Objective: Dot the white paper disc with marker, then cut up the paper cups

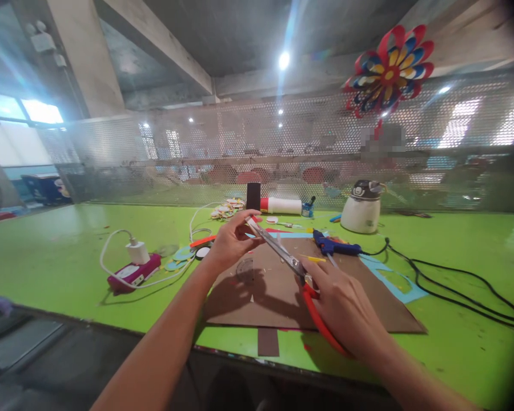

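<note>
The green table (47,257) runs back to a mesh screen (240,154) along its far edge. A brown card sheet (274,297) lies at the near edge. Above it, the right hand (346,308) is closed round the red handles of the scissors (282,254), and the left hand (233,242) pinches their blade tips. Black cables (445,279) trail toward the right edge. A white pot (362,208) stands near the far edge, and a blue glue gun (336,247) lies just behind the blades.
</note>
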{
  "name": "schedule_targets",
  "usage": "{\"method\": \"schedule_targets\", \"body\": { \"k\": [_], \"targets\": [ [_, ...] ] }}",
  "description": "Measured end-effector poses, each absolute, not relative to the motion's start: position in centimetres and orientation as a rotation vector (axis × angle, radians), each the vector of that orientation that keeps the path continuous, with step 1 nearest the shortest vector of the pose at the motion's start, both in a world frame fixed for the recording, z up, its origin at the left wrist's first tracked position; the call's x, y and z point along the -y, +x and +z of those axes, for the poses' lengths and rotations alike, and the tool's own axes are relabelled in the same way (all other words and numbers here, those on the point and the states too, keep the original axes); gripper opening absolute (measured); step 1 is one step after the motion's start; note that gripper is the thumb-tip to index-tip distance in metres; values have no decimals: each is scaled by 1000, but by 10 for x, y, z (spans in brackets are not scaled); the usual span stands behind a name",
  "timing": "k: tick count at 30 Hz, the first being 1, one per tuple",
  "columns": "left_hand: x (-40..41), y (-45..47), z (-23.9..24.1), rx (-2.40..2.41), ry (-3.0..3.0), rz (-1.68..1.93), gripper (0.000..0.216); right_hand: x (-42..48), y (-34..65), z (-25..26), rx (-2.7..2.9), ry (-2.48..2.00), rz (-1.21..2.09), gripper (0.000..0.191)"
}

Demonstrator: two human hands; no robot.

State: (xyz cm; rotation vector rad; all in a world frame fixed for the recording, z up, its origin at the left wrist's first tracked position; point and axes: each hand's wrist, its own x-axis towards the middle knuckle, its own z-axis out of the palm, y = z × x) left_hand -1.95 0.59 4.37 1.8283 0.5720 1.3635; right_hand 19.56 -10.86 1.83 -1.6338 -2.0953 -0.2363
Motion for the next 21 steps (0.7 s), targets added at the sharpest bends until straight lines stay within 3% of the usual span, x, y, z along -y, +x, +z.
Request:
{"method": "schedule_targets", "body": {
  "k": [21],
  "targets": [
    [-11, -24, 37, -721, 2030, 1307, 70, 108, 201, 19, 2155, -1670, -387, 42]
  ]
}}
